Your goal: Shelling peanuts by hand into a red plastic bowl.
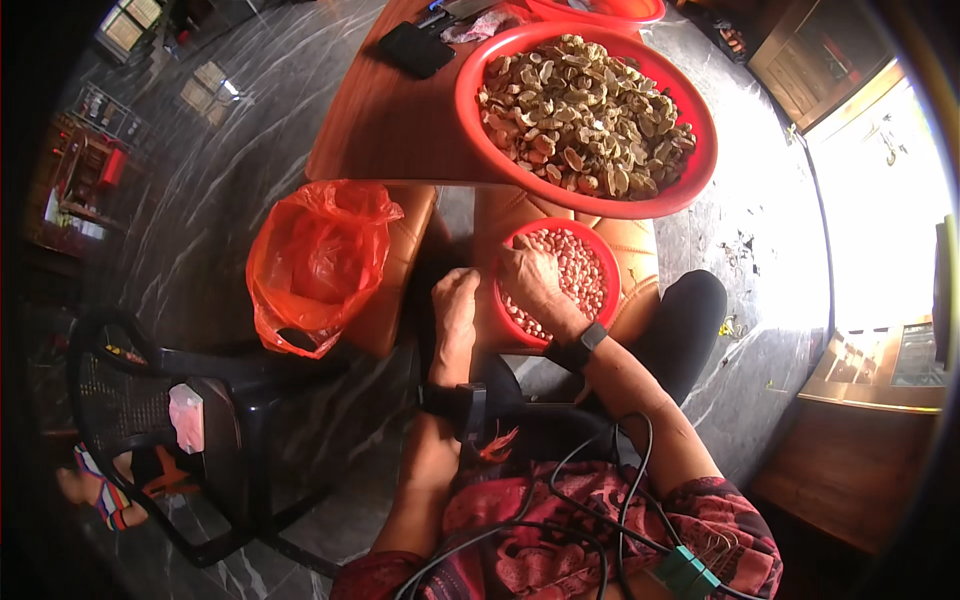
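A small red plastic bowl of shelled peanuts rests on a tan tufted stool between my knees. My right hand is over the left part of this bowl, back of the hand upward and fingers curled down at the rim. Its palm is hidden, so whatever it may hold does not show. Just left of the bowl, my left hand is raised with its fingers curled in; its grip cannot be made out. Beyond both hands, a large red basin holds a heap of peanut shells.
An orange-red plastic bag sits on a tan seat at left. Behind are a wooden table and a black phone-like object. A black chair carries a pink packet. Loose black cables cross my lap. A person appears lower left.
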